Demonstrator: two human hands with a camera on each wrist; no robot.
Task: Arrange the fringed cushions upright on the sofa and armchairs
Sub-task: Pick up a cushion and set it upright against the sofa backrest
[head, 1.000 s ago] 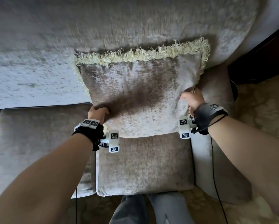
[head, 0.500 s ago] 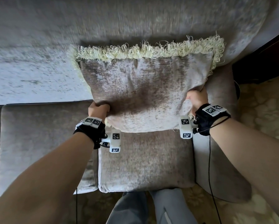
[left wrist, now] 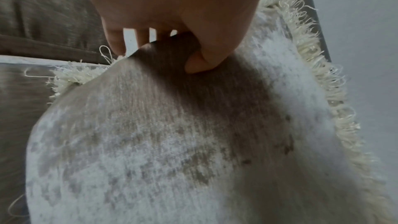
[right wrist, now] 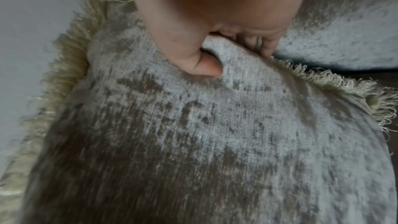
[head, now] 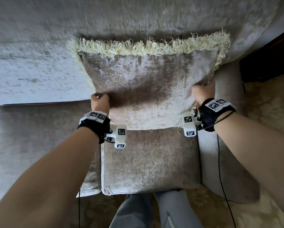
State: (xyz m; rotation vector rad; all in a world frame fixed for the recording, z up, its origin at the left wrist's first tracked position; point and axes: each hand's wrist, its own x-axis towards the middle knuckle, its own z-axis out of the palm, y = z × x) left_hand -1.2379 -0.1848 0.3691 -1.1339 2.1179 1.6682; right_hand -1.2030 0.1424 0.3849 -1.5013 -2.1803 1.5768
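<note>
A grey-brown velvet cushion [head: 148,86] with a cream fringe [head: 138,46] stands upright against the sofa backrest [head: 138,15], above the right seat cushion [head: 148,158]. My left hand [head: 99,102] grips its left edge; in the left wrist view the thumb [left wrist: 202,62] and fingers pinch a fold of the cushion [left wrist: 163,125]. My right hand [head: 203,94] grips the right edge; the right wrist view shows the thumb [right wrist: 200,67] pressed into the cushion [right wrist: 215,125] fabric with fingers curled behind.
The left seat cushion [head: 44,145] lies beside the right one. The sofa's right arm [head: 227,145] stands close to my right wrist. A dark cabinet [head: 273,60] is at the right, a patterned carpet [head: 269,116] lies below, and my legs [head: 154,211] touch the sofa front.
The cushion has risen and shifted slightly right, its fringed top now higher against the backrest. Both hands kept their grip and moved with it.
</note>
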